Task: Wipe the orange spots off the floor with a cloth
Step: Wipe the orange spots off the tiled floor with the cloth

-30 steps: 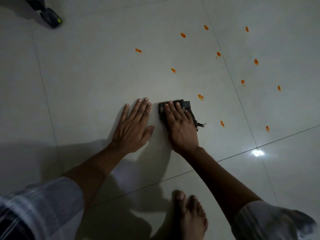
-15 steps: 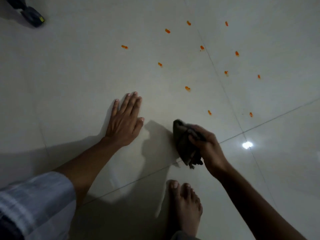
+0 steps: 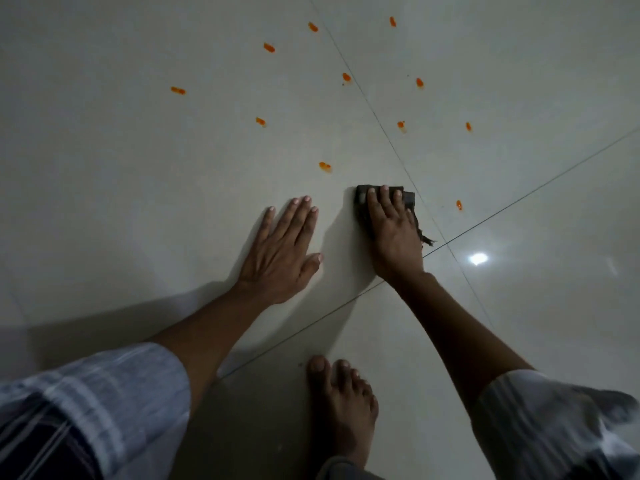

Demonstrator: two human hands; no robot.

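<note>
Pale glossy tiled floor (image 3: 138,168), dim light, one bright glare spot (image 3: 478,258) to the right of the hands. Thin grout lines cross just right of the right wrist.

Right hand (image 3: 393,233) lies palm down on a dark cloth (image 3: 362,197), pressing it flat to the floor. Fingers (image 3: 385,199) are stretched forward and held close together on top of the fabric, not pinching it. The cloth shows as a dark folded edge ahead of and left of the fingertips, with a frayed corner (image 3: 426,240) poking out at the right side of the hand, close to the grout line.

Left hand (image 3: 282,251) rests flat on the bare tile just beside the right one, apart from the cloth. Its fingers (image 3: 301,216) are straight and slightly fanned, thumb out to the right. It holds nothing.

Orange spots are scattered on the floor ahead of the hands. The nearest one (image 3: 325,166) sits just ahead and left of the cloth, not touching it. Another (image 3: 459,204) lies to the right of the cloth, beyond the grout line. Others lie farther off, such as one far left (image 3: 178,90) and one near the top edge (image 3: 313,27).

A bare foot (image 3: 341,407) stands on the tile at the bottom, between the two forearms. Light striped sleeve (image 3: 104,393) on the left arm, pale sleeve (image 3: 540,417) on the right, blurred.
</note>
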